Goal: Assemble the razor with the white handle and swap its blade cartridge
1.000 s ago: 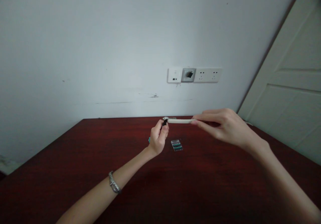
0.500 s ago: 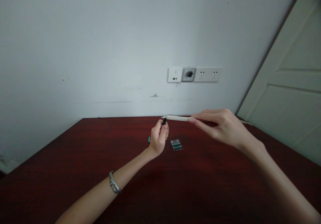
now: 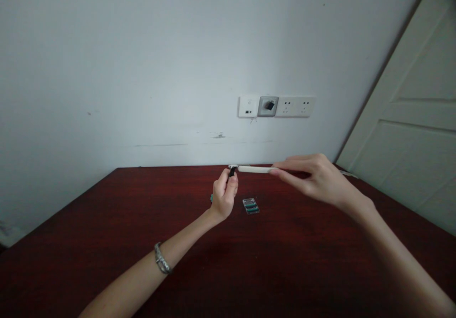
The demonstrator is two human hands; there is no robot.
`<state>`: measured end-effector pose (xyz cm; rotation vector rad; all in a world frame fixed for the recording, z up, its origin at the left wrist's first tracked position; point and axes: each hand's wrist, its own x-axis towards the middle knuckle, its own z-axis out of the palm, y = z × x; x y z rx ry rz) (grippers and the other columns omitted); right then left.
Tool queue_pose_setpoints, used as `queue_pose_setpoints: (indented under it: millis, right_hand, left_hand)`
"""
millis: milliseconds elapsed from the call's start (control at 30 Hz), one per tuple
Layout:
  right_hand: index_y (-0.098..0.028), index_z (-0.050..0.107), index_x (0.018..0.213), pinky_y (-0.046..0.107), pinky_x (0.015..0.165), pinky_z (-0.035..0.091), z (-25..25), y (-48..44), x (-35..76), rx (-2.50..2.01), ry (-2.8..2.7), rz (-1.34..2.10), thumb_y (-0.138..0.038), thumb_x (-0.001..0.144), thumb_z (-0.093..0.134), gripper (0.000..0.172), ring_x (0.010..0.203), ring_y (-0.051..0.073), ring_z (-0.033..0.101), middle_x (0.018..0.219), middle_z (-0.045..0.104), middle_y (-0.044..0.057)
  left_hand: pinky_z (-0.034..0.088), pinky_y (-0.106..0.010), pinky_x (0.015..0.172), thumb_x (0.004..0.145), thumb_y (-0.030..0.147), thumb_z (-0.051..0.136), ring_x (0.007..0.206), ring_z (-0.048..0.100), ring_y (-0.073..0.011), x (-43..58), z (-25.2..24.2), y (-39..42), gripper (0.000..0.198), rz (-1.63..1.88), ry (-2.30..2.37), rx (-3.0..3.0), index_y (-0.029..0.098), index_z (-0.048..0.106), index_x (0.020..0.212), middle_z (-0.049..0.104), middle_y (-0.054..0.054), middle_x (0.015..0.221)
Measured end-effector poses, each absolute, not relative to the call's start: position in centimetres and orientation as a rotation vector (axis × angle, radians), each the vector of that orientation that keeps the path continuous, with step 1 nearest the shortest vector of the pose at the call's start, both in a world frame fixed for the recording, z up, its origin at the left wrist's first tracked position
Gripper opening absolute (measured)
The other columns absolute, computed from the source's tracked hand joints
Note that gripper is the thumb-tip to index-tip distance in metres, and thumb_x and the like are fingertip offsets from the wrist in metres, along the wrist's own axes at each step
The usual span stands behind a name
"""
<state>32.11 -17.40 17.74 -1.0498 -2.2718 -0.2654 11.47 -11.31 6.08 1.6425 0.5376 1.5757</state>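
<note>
My right hand (image 3: 317, 178) pinches the end of a white razor handle (image 3: 254, 169) and holds it level above the dark red table (image 3: 107, 242). My left hand (image 3: 224, 197), a silver bracelet on its wrist, is closed with its fingertips on the small black head end (image 3: 232, 171) of that handle. Below the hands, a clear case of teal razor cartridges (image 3: 251, 205) lies on the table. A small teal piece (image 3: 211, 198) shows just behind my left hand, mostly hidden.
The table meets a pale wall (image 3: 142, 71) bearing a row of sockets and a switch (image 3: 276, 106). A white panelled door (image 3: 409, 133) stands at the right, close to the table's right edge.
Barely anything moved: the handle's tip and my left fingertips shifted a few pixels left and up. Both hands keep their hold.
</note>
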Motion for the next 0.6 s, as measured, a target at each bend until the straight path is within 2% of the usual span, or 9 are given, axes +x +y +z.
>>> queue_pose_setpoints:
  millis: [267, 500, 600]
  right_hand:
    - [-0.021, 0.072, 0.085, 0.028, 0.063, 0.049, 17.7, -17.7, 31.9, -1.024, -2.137, -0.108, -0.038, 0.088, 0.051, 0.027, 0.071, 0.019, 0.066, 0.084, 0.073, 0.004]
    - [-0.020, 0.073, 0.090, 0.027, 0.059, 0.045, 17.3, -17.3, 31.1, -0.987, -2.376, -0.097, -0.036, 0.090, 0.050, 0.028, 0.063, 0.016, 0.063, 0.076, 0.072, 0.005]
    - [-0.019, 0.072, 0.090, 0.026, 0.061, 0.046, 17.4, -17.4, 31.2, -0.963, -2.326, -0.053, -0.036, 0.090, 0.050, 0.027, 0.066, 0.015, 0.064, 0.080, 0.072, 0.005]
  left_hand:
    - [0.024, -0.017, 0.041, 0.092, 0.041, 0.041, 0.044, 0.028, -0.0048, 11.3, 6.3, -11.1, 0.026, 1.624, 0.507, 1.643, 0.018, 0.042, 0.080, 0.033, 0.007, 0.055]
    - [0.023, -0.018, 0.041, 0.092, 0.041, 0.042, 0.043, 0.028, -0.0052, 11.4, 6.3, -10.9, 0.025, 1.645, 0.507, 1.655, 0.018, 0.044, 0.083, 0.031, 0.007, 0.053]
    - [0.023, -0.018, 0.041, 0.092, 0.041, 0.041, 0.043, 0.028, -0.0052, 11.3, 6.3, -10.8, 0.025, 1.655, 0.516, 1.658, 0.018, 0.044, 0.083, 0.031, 0.007, 0.054]
